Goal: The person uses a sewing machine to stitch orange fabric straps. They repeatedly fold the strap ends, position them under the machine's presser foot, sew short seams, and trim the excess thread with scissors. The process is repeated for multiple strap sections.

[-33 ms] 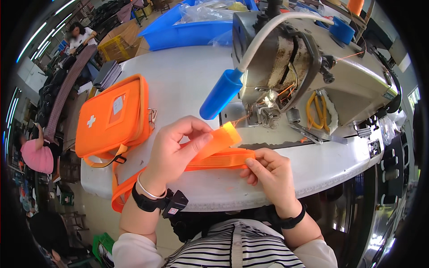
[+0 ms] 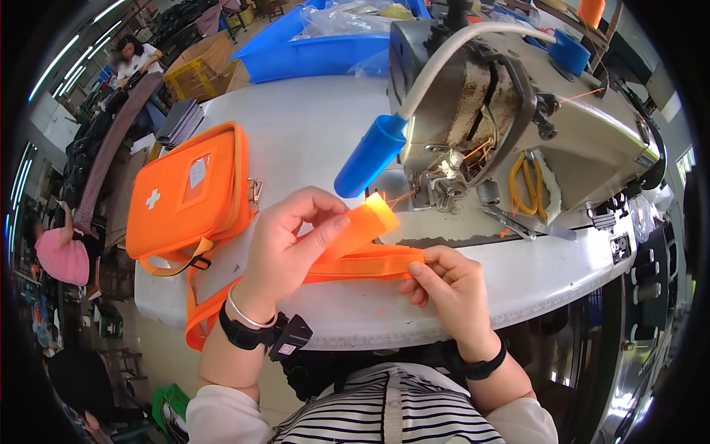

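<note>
Head view: left hand pinches the folded end of an orange webbing strap; thumb on top, forefinger curled over, fingers closed tight on it w/ no gap showing. The strap end sticks up tilted just past those fingertips, toward the needle area of the sewing machine. Right hand grips the flat run of the same strap at its right end, thumb and fingers shut on the edge, strap lying on the desk betw. the two hands. Rest of strap runs left under the left wrist and hangs off the desk edge. Left of the left fingers: orange zip pouch w/ white cross, flat on desk, near but apart. Above the left fingertips: blue cylinder handle, tilted. Beyond the right fingers, on the machine bed: yellow-handled snips. Far back: blue bin.
</note>
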{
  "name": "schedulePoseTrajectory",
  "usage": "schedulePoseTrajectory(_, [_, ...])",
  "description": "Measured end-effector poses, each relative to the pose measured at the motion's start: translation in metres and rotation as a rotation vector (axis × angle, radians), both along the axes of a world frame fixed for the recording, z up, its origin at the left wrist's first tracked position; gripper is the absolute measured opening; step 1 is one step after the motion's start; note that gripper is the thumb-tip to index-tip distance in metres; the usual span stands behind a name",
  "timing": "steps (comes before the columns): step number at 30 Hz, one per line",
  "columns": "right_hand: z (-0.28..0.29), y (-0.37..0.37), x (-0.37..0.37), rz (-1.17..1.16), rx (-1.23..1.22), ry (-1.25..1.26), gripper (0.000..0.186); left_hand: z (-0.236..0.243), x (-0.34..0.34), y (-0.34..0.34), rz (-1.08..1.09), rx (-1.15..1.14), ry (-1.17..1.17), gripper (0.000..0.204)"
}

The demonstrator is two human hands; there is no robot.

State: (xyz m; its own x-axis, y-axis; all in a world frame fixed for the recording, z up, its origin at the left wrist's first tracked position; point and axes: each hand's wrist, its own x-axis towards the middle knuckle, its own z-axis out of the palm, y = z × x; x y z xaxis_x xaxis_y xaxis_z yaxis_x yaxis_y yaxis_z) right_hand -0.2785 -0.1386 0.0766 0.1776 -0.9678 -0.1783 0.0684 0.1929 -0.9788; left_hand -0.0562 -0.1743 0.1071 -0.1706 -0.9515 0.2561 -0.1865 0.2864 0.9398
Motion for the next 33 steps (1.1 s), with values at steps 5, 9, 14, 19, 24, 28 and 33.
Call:
schedulePoseTrajectory(5, [-0.004, -0.001, 0.000, -0.004, -0.023, 0.001, 0.012, 0.001, 0.008, -0.002, 0.035, -0.016, 0.265, 0.011])
schedulePoseTrajectory(9, [-0.002, 0.000, 0.003, -0.027, -0.011, -0.007, 0.010, 0.008, 0.012, 0.000, -0.106, 0.062, 0.156, 0.009])
schedulePoseTrajectory(14, [-0.002, 0.001, 0.002, -0.035, -0.026, -0.015, 0.009, 0.014, 0.011, 0.001, -0.239, 0.069, -0.024, 0.010])
schedulePoseTrajectory(19, [-0.002, 0.002, 0.003, -0.044, -0.044, -0.005, 0.011, 0.010, 0.010, 0.002, -0.275, 0.090, 0.045, 0.009])
schedulePoseTrajectory(24, [-0.005, 0.001, 0.004, -0.045, -0.058, -0.011, 0.011, 0.005, 0.012, 0.001, -0.295, 0.070, 0.038, 0.010])
schedulePoseTrajectory(28, [-0.005, 0.001, 0.002, -0.052, -0.064, -0.023, 0.012, 0.007, 0.010, 0.000, -0.312, 0.078, 0.040, 0.012])
schedulePoseTrajectory(33, [-0.004, 0.001, 0.000, -0.040, -0.072, -0.024, 0.013, 0.007, 0.008, -0.002, -0.346, 0.080, -0.006, 0.013])
